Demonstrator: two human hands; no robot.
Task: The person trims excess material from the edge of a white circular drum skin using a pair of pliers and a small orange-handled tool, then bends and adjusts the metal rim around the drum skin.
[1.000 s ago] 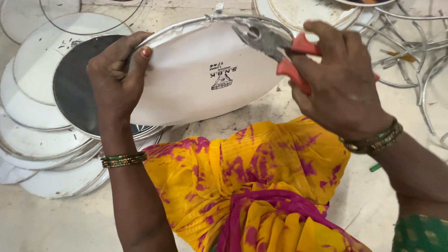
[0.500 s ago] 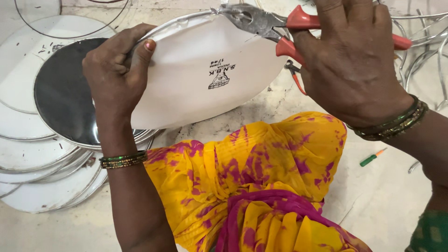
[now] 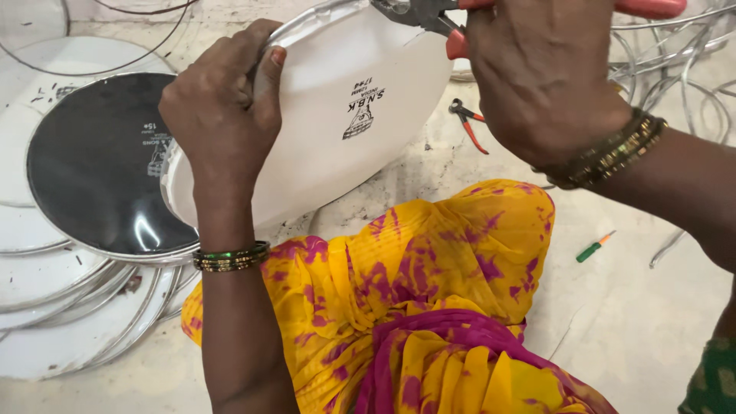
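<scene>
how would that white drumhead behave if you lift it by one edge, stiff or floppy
Probably stiff at the edge: the white drumhead has a metal rim, and the left hand holds it tilted without sagging. Likely light, held one-handed. The glossy skin may be slippery.

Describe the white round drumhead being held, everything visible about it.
The white drumhead is a round, smooth skin stretched on a shiny metal rim, with a small dark printed mark near its middle. It is tilted, raised above the person's yellow-and-pink clothed knee. The left hand grips its left edge; red-handled pliers in the right hand bite the top rim.
</scene>
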